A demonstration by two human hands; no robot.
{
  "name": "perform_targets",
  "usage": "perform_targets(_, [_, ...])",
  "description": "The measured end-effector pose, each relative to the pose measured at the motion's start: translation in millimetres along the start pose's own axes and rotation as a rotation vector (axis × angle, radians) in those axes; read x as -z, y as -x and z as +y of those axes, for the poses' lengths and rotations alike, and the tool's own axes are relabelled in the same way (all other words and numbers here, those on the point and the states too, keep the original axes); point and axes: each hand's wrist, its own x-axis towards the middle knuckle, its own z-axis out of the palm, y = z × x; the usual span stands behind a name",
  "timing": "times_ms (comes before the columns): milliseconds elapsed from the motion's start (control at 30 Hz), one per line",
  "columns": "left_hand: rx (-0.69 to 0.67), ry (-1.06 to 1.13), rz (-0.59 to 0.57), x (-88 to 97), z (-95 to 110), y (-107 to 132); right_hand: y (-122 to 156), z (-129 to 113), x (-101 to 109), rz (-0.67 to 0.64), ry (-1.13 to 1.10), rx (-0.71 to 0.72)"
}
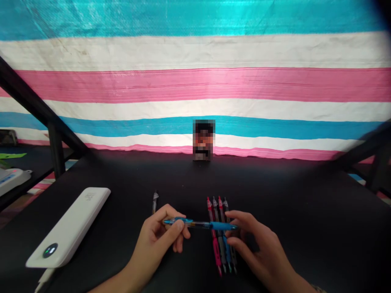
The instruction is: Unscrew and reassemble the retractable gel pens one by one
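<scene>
My left hand (166, 234) pinches a blue click pen (200, 224) near its clip end, between thumb and fingers. The pen lies level across the view, above the black table. Around its blue grip end, my right hand (256, 244) has thumb and forefinger apart; whether a finger touches the tip is unclear. Under the held pen, several pens (216, 246) with pink, grey and blue grips lie side by side, partly hidden by it and by my right hand. Just beyond my left hand lies another pen with a clear clip (155, 199), its lower part hidden.
A white power bank (70, 226) with a lit round display and a plugged-in cable (45, 278) lies at the left of the black table (137, 175). A small blurred-out object (203, 140) stands at the back edge, before a striped sheet (152, 85). Black frame bars (56, 146) flank the table.
</scene>
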Motion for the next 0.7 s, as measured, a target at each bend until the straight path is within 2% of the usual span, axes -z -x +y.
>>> perform_targets(100, [0.007,-0.005,0.003,0.9,-1.0,0.4,0.7,1.8,-2.2,0.046,0.031,0.001])
perform_targets(300, [0.006,-0.002,0.005,2.4,-1.5,0.4,-4.6,-2.5,2.1,-0.064,-0.003,0.048])
perform_targets(467, [0.006,-0.002,0.014,1.0,-0.8,1.8,-1.6,0.9,-1.1,0.036,0.034,0.023])
perform_targets(600, [0.023,0.001,0.015,0.7,-0.9,1.6,-2.1,-0.8,0.0,-0.035,0.032,0.075])
perform_targets(700, [0.025,0.009,0.013,0.9,-1.2,0.7,-2.5,-1.4,0.7,-0.005,0.05,0.091])
